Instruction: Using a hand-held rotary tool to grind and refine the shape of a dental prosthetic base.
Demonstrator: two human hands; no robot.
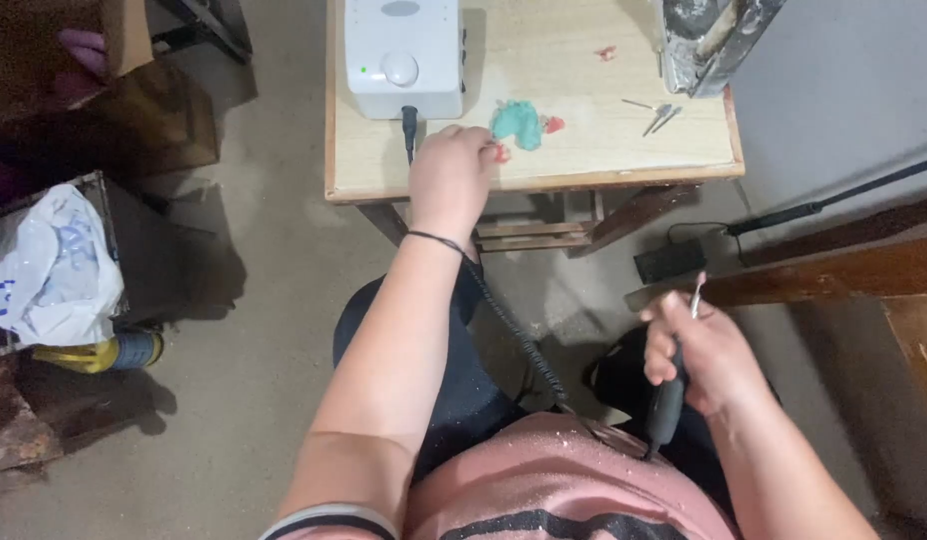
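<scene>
— What are we seeing at the fingertips?

— We are watching the left hand (450,180) reaching over the near edge of the small wooden table (584,160). Its fingers are curling together over a small red piece (502,154), touching it; we cannot tell whether they are actually pinching it. A thin black band is circling that wrist.

— And the other hand?

— The right hand (706,360) is hanging low beside the lap, fingers clamped around a slim black handpiece (668,405) with a thin metal bit poking up past the thumb. A coiled black cord (519,335) is running from it up to the white plastic control box (404,55), smooth, with one round knob.

— What are we finding around the red piece?

— Just beside it a lumpy teal piece (517,122) is lying on the pale tabletop, with one more red bit touching its right side and another red fleck farther back. Three thin metal bits (656,113) are lying well apart to the right.

— Anything crowding us?

— A dusty grey container (709,40) is sitting at the far right corner. On the bare floor we are seeing one white plastic bag (49,265) on a dark box at left and a dark wooden beam (834,270) at right. Pale dust is speckling the pink shirt (564,480).
</scene>
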